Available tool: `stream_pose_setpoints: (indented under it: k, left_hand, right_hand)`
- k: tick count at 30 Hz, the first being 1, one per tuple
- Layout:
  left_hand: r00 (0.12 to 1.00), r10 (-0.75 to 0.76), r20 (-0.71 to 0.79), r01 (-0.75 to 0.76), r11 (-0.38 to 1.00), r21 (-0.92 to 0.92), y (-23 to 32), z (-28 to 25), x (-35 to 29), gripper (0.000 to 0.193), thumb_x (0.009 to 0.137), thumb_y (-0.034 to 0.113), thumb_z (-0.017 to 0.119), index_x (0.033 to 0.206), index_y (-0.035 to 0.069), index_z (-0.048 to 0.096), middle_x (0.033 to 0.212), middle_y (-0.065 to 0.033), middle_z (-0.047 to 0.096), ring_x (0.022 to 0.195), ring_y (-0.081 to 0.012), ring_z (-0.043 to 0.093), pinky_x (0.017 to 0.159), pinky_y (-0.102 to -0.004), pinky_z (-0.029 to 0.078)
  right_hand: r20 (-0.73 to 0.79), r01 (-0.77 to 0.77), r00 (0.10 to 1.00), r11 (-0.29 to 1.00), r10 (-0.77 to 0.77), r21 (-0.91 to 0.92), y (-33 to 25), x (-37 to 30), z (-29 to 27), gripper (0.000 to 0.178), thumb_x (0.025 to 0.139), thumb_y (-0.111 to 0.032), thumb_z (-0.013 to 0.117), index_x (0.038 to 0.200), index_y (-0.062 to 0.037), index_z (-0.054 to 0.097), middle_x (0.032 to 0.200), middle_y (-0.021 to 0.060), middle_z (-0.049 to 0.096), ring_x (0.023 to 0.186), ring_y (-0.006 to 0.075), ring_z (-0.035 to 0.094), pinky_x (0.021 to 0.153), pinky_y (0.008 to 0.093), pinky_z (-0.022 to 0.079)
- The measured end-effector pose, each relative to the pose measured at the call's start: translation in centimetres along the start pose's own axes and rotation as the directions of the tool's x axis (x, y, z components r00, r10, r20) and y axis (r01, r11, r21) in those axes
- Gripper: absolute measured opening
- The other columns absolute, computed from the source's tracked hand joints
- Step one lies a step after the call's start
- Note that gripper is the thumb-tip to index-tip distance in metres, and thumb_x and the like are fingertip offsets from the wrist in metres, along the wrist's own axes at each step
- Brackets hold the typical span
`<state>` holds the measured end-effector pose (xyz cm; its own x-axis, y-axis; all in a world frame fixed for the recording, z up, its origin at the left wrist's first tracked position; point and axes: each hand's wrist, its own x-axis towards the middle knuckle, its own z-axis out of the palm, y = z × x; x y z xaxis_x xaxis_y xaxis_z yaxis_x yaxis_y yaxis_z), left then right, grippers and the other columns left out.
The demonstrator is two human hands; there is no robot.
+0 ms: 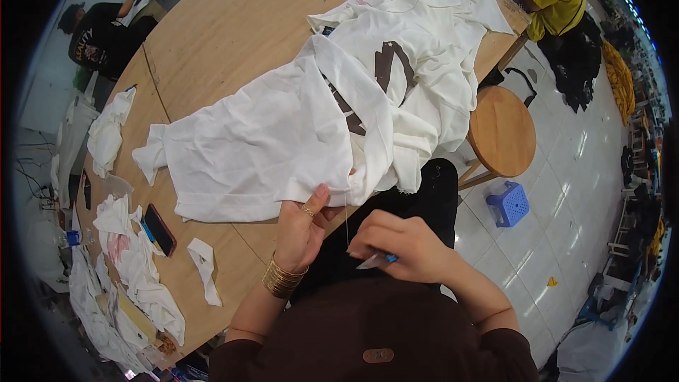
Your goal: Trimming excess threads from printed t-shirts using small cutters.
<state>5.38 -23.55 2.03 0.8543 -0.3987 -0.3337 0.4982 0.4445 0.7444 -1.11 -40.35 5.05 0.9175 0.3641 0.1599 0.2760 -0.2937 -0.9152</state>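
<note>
A white garment [247,145] with a dark brown print is spread over the table in front of me. My left hand [303,232], with a ring and gold bangles, pinches its near edge between thumb and fingers. From that edge a thin thread [346,223] runs down to my right hand [403,244]. The fingers of this hand are closed at the thread's lower end. Tucked in the same hand is a pair of thread snips [370,262], its metal blade and a bit of blue showing below the fingers; the rest is hidden.
More white garments [424,21] lie heaped behind. On the left are a phone [160,230], a white fabric strip [203,269] and cloth scraps [127,247]. A wooden stool [502,131] and a blue plastic stool [508,204] stand at right. Two other people sit farther off.
</note>
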Motion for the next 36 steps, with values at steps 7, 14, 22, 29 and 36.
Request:
stream_pose_setpoints:
  k: [7,14,22,29,36]
  left_hand:
    - [0.999,-0.049,0.02,0.05,0.996,-0.072,-0.2,-0.3,0.0,0.038,0.091,0.01,0.046,0.125,0.0,0.032,0.12,-0.0134,0.049,0.108,-0.0239,0.052,0.09,-0.0392,0.045]
    - [0.996,-0.08,0.05,0.083,0.995,-0.059,0.2,0.1,-0.3,0.039,0.091,0.011,0.045,0.126,0.0,0.032,0.122,-0.016,0.048,0.109,-0.0269,0.052,0.09,-0.041,0.046]
    - [0.995,-0.064,0.081,0.068,0.996,-0.053,0.3,0.8,-0.4,0.038,0.092,0.012,0.045,0.125,-0.001,0.033,0.12,-0.0182,0.05,0.107,-0.026,0.053,0.088,-0.0384,0.046]
    - [0.995,-0.047,0.084,0.05,0.998,-0.04,0.2,0.7,-0.5,0.038,0.092,0.014,0.045,0.125,0.0,0.034,0.121,-0.0176,0.05,0.107,-0.0254,0.053,0.086,-0.0373,0.047]
    - [0.997,-0.023,0.075,0.023,1.0,0.001,0.0,0.7,-0.4,0.037,0.092,0.014,0.044,0.125,0.0,0.033,0.122,-0.0174,0.049,0.108,-0.0256,0.052,0.087,-0.0388,0.047]
  right_hand:
    - [-0.185,-0.164,0.967,0.984,0.175,0.07,0.2,0.0,-0.4,0.013,0.078,-0.012,0.063,0.087,-0.0042,0.057,0.071,0.0072,0.054,0.06,0.0201,0.056,0.053,0.0289,0.045]
    - [0.074,-0.533,0.815,0.695,0.574,0.483,-0.8,0.3,-1.0,0.026,0.094,-0.018,0.043,0.099,0.002,0.058,0.064,0.0046,0.058,0.048,0.0099,0.056,0.046,0.0197,0.045]
    - [0.224,-0.61,0.772,0.596,0.595,0.522,-0.3,0.4,-0.6,0.031,0.095,-0.025,0.04,0.091,0.0016,0.056,0.061,0.0074,0.06,0.049,0.0127,0.06,0.046,0.0211,0.046]
    - [0.268,-0.609,0.77,0.54,0.579,0.58,0.0,0.4,-0.7,0.034,0.095,-0.027,0.038,0.091,0.0023,0.054,0.056,0.0081,0.056,0.042,0.0127,0.056,0.039,0.0221,0.043]
    - [0.248,-0.497,0.83,0.462,0.499,0.735,0.8,0.3,-0.1,0.044,0.096,-0.034,0.03,0.091,0.003,0.055,0.052,0.0094,0.054,0.028,0.0066,0.033,0.031,0.0185,0.026]
